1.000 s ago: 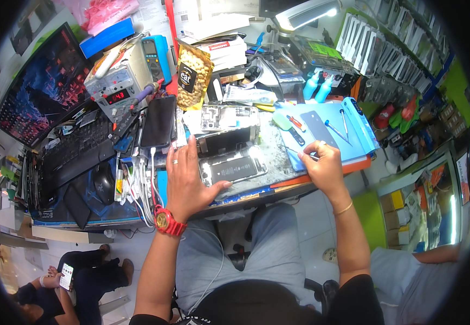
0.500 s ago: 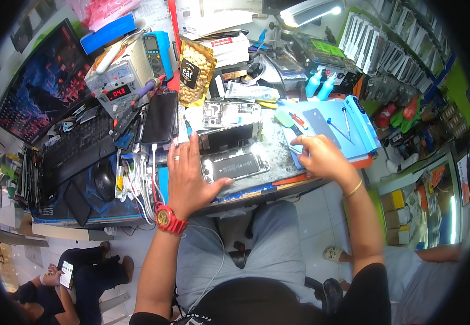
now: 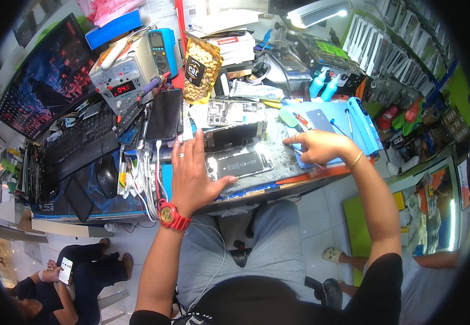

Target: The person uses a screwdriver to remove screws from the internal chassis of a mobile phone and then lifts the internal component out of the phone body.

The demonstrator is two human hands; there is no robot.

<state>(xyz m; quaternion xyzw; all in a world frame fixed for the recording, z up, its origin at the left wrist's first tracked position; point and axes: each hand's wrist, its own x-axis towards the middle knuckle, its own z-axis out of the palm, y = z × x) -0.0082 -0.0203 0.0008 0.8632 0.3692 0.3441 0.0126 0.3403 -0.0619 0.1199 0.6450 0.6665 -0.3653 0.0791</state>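
Observation:
An opened phone lies on the worktop, its black battery (image 3: 240,164) showing in the lower half and its dark screen (image 3: 234,137) tilted up behind it. My left hand (image 3: 192,176) is open at the phone's left end, fingers spread, thumb along the near edge. My right hand (image 3: 321,147) is off the phone's right side, over the edge of a blue mat (image 3: 362,132). Its index finger points left while the other fingers curl in. Something thin seems to be under those fingers, too hidden to name. Behind the screen lies another phone's opened body (image 3: 237,114).
Screwdrivers (image 3: 348,122) lie on the mat. A dark phone (image 3: 164,115) with a white cable sits to the left, near a power supply (image 3: 121,73), a keyboard (image 3: 78,138) and a mouse (image 3: 106,177). A nut bag (image 3: 202,70) and blue bottles (image 3: 318,84) stand behind.
My right hand has shifted slightly left and its index finger reaches out further. My left hand stays by the phone. The whole view has shifted a little.

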